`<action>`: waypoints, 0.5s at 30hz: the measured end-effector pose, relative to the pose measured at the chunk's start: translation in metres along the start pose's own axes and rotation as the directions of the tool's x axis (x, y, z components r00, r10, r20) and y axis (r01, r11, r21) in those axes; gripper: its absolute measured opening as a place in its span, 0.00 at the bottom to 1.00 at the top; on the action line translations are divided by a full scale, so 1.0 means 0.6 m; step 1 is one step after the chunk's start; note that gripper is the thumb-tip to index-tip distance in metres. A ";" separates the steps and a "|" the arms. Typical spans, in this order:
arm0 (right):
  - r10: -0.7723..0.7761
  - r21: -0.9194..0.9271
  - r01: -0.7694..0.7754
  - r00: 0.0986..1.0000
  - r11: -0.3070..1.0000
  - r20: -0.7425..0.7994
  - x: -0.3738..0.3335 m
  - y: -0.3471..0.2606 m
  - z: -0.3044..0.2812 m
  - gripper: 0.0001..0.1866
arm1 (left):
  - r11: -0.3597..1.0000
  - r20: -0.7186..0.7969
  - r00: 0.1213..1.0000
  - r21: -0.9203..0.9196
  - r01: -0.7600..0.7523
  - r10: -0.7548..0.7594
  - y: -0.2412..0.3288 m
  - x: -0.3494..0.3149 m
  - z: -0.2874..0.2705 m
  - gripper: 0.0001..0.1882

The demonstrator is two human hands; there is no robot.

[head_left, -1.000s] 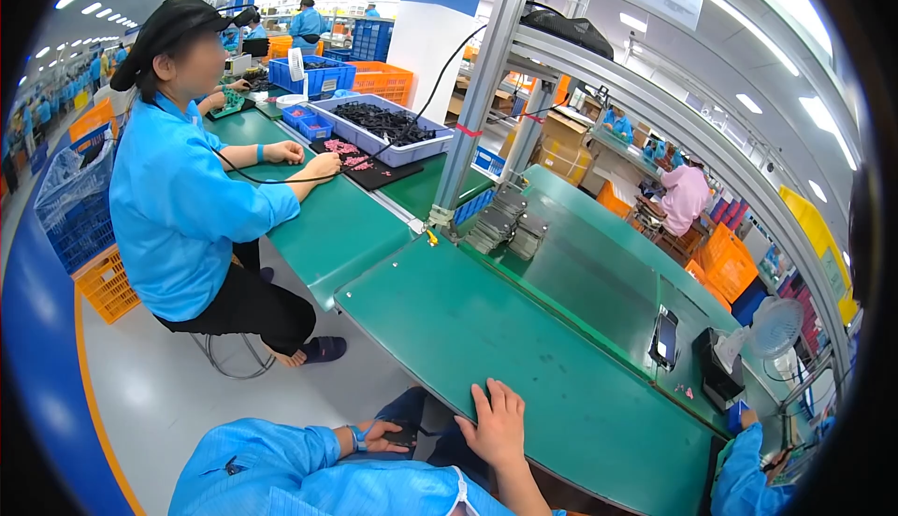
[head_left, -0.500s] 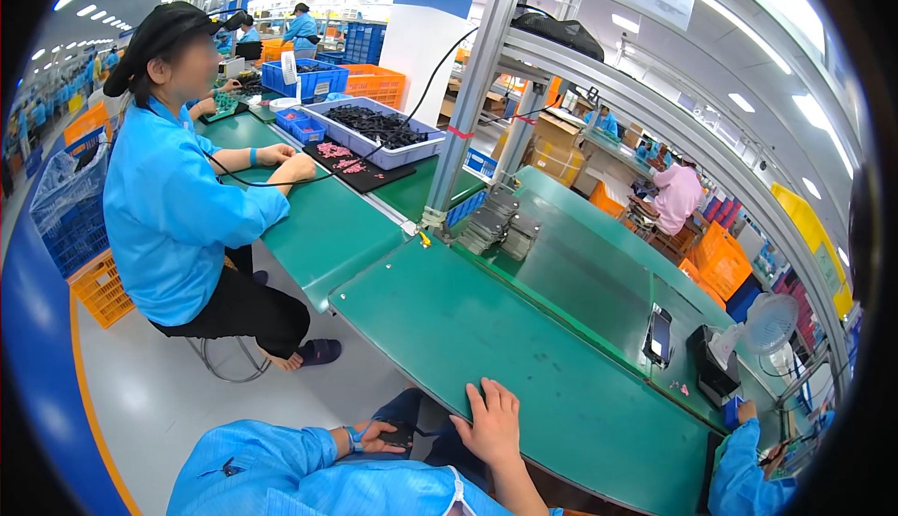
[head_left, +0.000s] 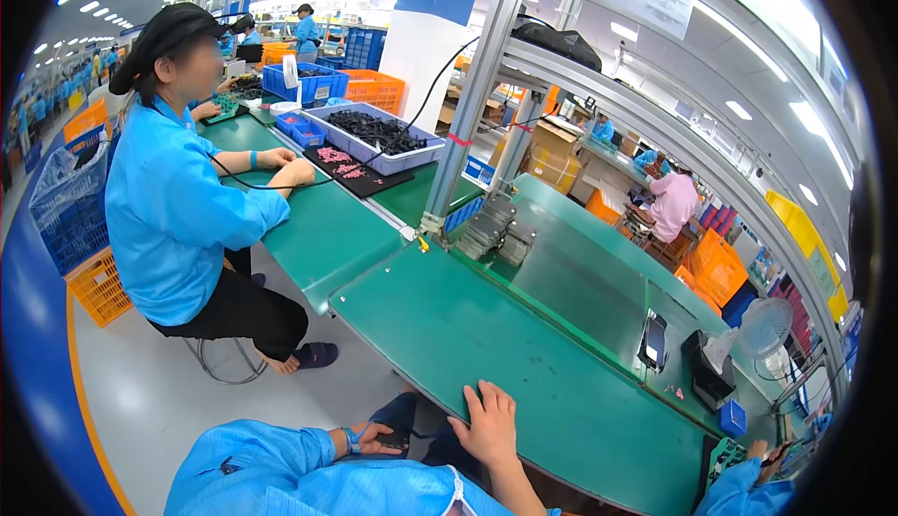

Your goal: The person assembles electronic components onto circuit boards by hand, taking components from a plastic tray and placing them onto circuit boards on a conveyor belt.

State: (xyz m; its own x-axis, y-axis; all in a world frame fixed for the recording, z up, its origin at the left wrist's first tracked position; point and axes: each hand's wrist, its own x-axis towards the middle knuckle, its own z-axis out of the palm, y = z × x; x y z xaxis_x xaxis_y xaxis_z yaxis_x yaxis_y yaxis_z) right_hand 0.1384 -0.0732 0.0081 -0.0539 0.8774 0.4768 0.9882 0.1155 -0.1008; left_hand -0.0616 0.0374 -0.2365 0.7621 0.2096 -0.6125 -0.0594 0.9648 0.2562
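Low by my lap, below the bench edge, my left hand [head_left: 376, 439] has its fingers curled at a small dark object; its kind cannot be made out. A blue band circles that wrist. My right hand [head_left: 488, 421] lies flat at the near edge of the green bench top [head_left: 468, 319], fingers stretched out and holding nothing. Across the bench, a stack of grey flat parts [head_left: 488, 228] stands by the metal post. A dark phone-like device [head_left: 653, 340] lies farther right, with a black box [head_left: 708, 366] beside it.
A seated co-worker [head_left: 187, 198] in blue is at the left bench, near a bin of black parts [head_left: 374, 132] and pink pieces [head_left: 341, 162]. At lower right, another person's sleeve [head_left: 739, 490] reaches toward a green tray [head_left: 725, 457]. A metal frame post [head_left: 472, 95] rises behind the bench.
The other person's hand at lower right has left the small blue box and come nearer, and a green tray now shows beside it. My own hands rest in nearly the same places.
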 end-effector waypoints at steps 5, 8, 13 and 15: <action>0.003 -0.002 -0.003 1.000 1.000 0.019 0.001 0.001 -0.004 0.32 | 1.000 -0.023 1.000 -0.002 0.006 -0.006 -0.001 0.003 0.002 0.24; -0.002 -0.005 0.002 1.000 1.000 0.024 -0.001 -0.001 -0.005 0.32 | 0.999 -0.041 0.999 -0.038 0.014 -0.016 -0.004 0.008 -0.005 0.24; 0.004 -0.008 -0.003 1.000 1.000 0.029 -0.005 0.002 -0.002 0.32 | 0.997 -0.063 0.997 -0.065 0.039 -0.043 -0.003 0.004 0.005 0.24; -0.001 -0.008 0.001 1.000 1.000 0.029 -0.004 0.002 -0.001 0.32 | 0.994 -0.077 0.995 -0.096 0.048 -0.055 -0.002 0.008 -0.002 0.24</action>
State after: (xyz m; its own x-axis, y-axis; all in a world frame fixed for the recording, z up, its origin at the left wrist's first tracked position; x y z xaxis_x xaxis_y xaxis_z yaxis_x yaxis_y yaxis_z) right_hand 0.1401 -0.0754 0.0074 -0.0586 0.8902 0.4517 0.9893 0.1123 -0.0931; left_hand -0.0584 0.0376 -0.2404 0.7121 0.1674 -0.6818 -0.0846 0.9845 0.1533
